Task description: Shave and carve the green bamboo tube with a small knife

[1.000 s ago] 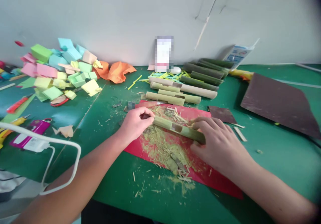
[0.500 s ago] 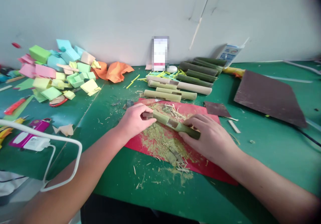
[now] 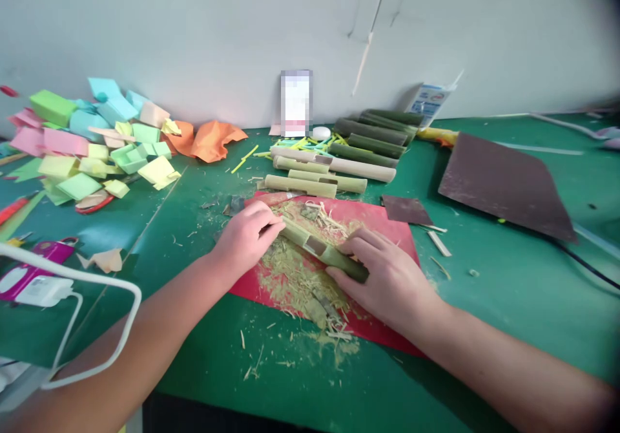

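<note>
My right hand (image 3: 382,274) is wrapped over the right end of a green bamboo tube (image 3: 334,256), which has a rectangular notch cut in its upper side. The tube slants over a red sheet (image 3: 397,239) strewn with bamboo dust and shavings (image 3: 290,284). At the tube's left end, my left hand (image 3: 249,236) is closed in a pinch. Between its thumb and fingers is a small brown piece that looks like sandpaper, mostly hidden now. Part of a knife or similar tool (image 3: 276,198) lies at the sheet's far edge.
Notched bamboo tubes (image 3: 300,185) and darker green ones (image 3: 372,148) lie behind the sheet. Brown sandpaper sheets (image 3: 504,187) are at right. Folded paper boxes (image 3: 62,142) pile up at left, near a white cable (image 3: 97,276). A phone (image 3: 296,103) leans on the wall.
The view has turned right, so the scene slides left. Both hands stay on the bamboo tube. The brown piece in my left hand, visible half a second ago, is now largely covered.
</note>
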`<state>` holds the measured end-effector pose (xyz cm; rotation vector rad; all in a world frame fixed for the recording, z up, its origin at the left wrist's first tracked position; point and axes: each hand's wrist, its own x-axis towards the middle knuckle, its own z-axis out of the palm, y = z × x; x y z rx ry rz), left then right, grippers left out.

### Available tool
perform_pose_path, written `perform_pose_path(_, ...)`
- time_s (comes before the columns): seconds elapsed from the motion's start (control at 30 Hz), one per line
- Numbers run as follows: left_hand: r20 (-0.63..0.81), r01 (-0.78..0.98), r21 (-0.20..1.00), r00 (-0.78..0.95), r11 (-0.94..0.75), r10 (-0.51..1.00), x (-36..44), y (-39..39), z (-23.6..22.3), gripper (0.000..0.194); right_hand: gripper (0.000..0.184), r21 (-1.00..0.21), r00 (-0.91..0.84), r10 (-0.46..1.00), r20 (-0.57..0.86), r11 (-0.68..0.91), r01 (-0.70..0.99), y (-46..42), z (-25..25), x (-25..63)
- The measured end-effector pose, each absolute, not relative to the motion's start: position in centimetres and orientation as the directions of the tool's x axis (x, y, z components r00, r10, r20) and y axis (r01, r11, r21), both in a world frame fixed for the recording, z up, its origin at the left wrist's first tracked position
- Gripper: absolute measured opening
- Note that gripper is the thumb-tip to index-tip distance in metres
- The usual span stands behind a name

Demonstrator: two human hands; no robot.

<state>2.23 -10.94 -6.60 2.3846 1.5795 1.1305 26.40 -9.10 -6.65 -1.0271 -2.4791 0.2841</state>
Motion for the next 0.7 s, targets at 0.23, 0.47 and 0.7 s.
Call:
perform_pose_path(0.23,0.549,0.807,0.333,0.255,-0.488,0.796,2.5,-10.7,-6.7,0.019,0.014,-0.339,-0.648,0.69,0.323,0.724,0.601,-9.0,-6.8,26.2)
perform_pose_path(0.47,0.516,0.817,0.326,0.267,-0.475,0.814,2.8,-10.9,-6.6,0.021,0.012,-0.333,-0.669,0.679,0.303,0.733,0.593,-9.2,-6.7,26.1)
perform_pose_path(0.7,0.504,0.823,0.309,0.283,-0.476,0.816,3.3,-10.9,-6.6,0.022,0.012,-0.336,-0.666,0.681,0.303,0.731,0.594,-9.3,-6.6,26.2)
